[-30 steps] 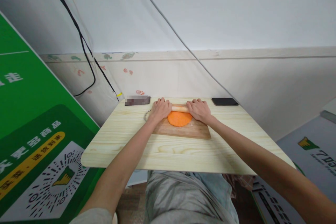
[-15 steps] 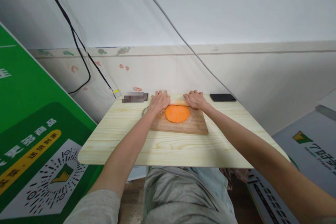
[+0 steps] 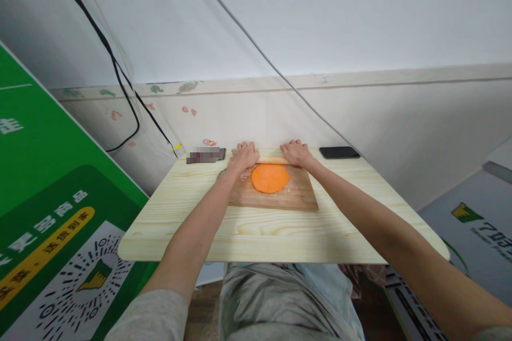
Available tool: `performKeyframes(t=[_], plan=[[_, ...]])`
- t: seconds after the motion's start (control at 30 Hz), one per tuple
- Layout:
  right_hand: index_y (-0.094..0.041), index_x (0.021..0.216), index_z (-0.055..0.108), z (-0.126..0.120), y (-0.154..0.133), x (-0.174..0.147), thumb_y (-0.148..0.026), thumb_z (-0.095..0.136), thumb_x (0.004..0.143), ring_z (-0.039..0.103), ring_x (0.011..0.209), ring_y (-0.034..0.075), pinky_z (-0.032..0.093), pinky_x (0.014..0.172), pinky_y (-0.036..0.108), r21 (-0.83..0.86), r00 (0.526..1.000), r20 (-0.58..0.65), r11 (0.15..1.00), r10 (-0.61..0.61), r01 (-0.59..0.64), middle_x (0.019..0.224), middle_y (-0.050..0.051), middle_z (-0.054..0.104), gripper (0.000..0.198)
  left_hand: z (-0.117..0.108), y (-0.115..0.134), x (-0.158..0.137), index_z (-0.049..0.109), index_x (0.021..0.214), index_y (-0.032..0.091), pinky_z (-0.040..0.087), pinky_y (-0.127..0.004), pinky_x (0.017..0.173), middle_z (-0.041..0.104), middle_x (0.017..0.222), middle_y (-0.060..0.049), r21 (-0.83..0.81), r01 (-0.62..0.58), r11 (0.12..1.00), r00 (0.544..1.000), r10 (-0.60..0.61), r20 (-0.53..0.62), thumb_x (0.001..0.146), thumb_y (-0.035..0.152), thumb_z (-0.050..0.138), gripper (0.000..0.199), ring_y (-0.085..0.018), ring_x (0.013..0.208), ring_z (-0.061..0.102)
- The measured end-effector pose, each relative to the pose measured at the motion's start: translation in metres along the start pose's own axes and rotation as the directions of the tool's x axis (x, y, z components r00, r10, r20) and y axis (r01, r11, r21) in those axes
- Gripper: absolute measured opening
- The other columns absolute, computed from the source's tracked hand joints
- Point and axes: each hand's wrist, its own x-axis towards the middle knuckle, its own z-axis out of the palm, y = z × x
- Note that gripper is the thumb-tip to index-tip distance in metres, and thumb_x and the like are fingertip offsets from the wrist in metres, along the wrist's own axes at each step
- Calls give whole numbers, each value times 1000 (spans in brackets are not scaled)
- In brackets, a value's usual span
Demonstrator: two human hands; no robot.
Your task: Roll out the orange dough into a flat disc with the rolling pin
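A wooden rolling pin (image 3: 272, 160) lies across the far part of a wooden cutting board (image 3: 276, 202). My left hand (image 3: 244, 156) is closed over the pin's left end, and my right hand (image 3: 296, 153) over its right end. On the board, just on my side of the pin, lies a flat, roughly round sheet of orange dough (image 3: 270, 178). Pale flour-like smears mark the wood around it. Both ends of the pin are hidden under my hands. Part of a metal ring shows at the board's left edge, behind my left wrist.
The board rests on a light wood-grain table (image 3: 176, 234). A black phone (image 3: 340, 153) lies at the back right, and a dark, partly blurred flat object (image 3: 206, 155) at the back left. Cables run down the wall (image 3: 360, 21) behind. A green printed panel (image 3: 48, 170) stands left.
The whole view has shifted, so the table sits slightly lower in the picture. Both hands stay on the rolling pin at the dough's far edge, and the dough looks much the same.
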Motion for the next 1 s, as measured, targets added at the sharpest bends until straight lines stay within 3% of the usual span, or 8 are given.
performKeyframes(t=[0.27, 0.4, 0.67, 0.83, 1.0], plan=[[-14, 140, 69, -4, -2, -3, -35, 18, 113, 55, 131, 38, 46, 107, 55, 1, 1000, 2, 1000, -6, 6, 145, 26, 64, 62, 2, -3, -3, 63, 139, 20, 47, -59, 112, 60, 149, -20, 25, -10, 1000, 1000, 10, 0, 107, 30, 30, 47, -37, 140, 54], [-14, 137, 70, -1, -4, -17, -35, 23, 112, 55, 131, 39, 46, 106, 53, -22, 999, -40, 999, -28, 27, 140, 24, 66, 57, 5, -7, -14, 65, 137, 21, 49, -52, 110, 62, 143, -18, 48, -52, 997, 998, 53, -15, 110, 31, 28, 47, -35, 138, 54], [-18, 139, 69, 5, -16, -48, -33, 29, 112, 58, 129, 34, 45, 103, 44, -52, 990, -137, 997, 43, -51, 139, 19, 69, 51, 10, -14, -37, 64, 139, 21, 45, -46, 115, 66, 137, -16, 96, -119, 988, 991, 125, -55, 113, 32, 27, 47, -30, 136, 56], [-17, 144, 66, 10, -24, -65, -32, 27, 113, 58, 130, 34, 42, 104, 43, -29, 981, -185, 998, 55, -61, 140, 18, 70, 52, 8, -14, -43, 58, 150, 21, 45, -51, 117, 65, 144, -18, 80, -94, 992, 994, 98, -47, 111, 33, 29, 50, -33, 137, 57], [-15, 144, 64, 14, -25, -75, -34, 23, 114, 59, 130, 33, 41, 107, 41, -25, 979, -204, 999, 29, -35, 140, 19, 71, 54, 6, -18, -57, 50, 160, 18, 37, -56, 125, 58, 160, -18, 78, -158, 984, 986, 162, -37, 112, 33, 24, 56, -33, 151, 48]])
